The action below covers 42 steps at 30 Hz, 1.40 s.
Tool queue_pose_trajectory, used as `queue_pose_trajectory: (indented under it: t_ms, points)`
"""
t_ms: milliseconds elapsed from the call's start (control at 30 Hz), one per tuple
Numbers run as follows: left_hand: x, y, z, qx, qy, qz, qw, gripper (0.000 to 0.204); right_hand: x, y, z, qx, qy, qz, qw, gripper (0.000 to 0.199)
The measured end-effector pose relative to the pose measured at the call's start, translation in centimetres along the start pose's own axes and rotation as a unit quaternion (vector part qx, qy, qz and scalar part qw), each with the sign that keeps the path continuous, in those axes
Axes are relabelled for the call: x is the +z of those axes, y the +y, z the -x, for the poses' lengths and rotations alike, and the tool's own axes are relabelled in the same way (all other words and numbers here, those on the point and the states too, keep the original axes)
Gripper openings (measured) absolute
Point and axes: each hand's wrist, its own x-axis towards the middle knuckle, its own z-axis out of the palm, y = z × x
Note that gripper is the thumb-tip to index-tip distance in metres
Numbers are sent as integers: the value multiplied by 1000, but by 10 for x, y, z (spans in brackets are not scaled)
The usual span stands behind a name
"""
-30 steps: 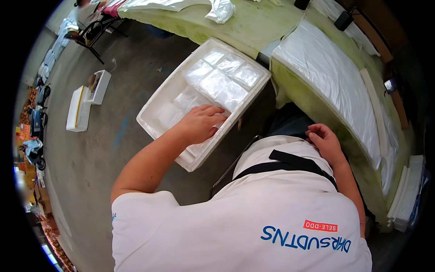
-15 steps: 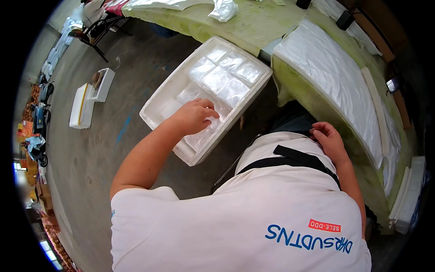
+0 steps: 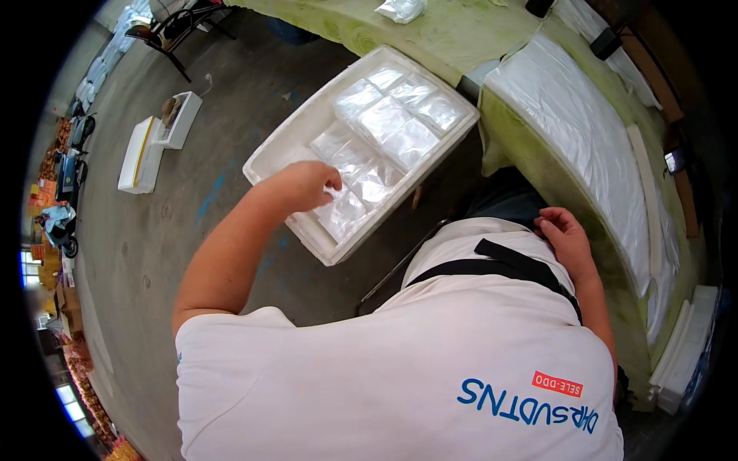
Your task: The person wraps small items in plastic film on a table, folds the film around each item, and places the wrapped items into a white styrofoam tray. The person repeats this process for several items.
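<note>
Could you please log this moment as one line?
Left hand: curled, over white foam box | Right hand: near black waist strap | Box contents: shiny plastic packets

The foam box (image 3: 286,147) looks matt, while the clear plastic packets (image 3: 387,121) in it are glossy and creased. The plastic sheeting (image 3: 573,150) is shiny and finely wrinkled. The concrete floor (image 3: 157,265) is dull; the T-shirt (image 3: 346,369) is soft, matt cloth, and the belt strap (image 3: 503,265) matt fabric.
</note>
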Motion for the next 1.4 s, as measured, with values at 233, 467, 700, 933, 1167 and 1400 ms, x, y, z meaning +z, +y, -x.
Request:
queue_pose_trajectory:
  t_ms: [233, 467, 700, 933, 1167, 1400]
  points:
    - [15, 5, 3, -22, -56, 66, 996, 32, -2, -3, 1, 16, 6, 6, 1000, 26]
    - [-22, -29, -2, -173, 82, -38, 981, 32, -3, 4, 1, 4, 3, -11, 1000, 26]
    - [-7, -45, -21, -193, 1, -96, 977, 33, -1, 1, 2, 10, 10, -18, 1000, 25]
    - [-4, -47, -22, -171, 34, -54, 983, 41, -1, -1, 5, 10, 15, -21, 1000, 25]
    - [8, -58, -39, -224, 45, -131, 965, 45, -1, 1, 2, 3, 12, -19, 1000, 25]
    - [17, -75, -62, -190, -69, -211, 956, 63, 0, -3, 4, 7, 13, -12, 1000, 25]
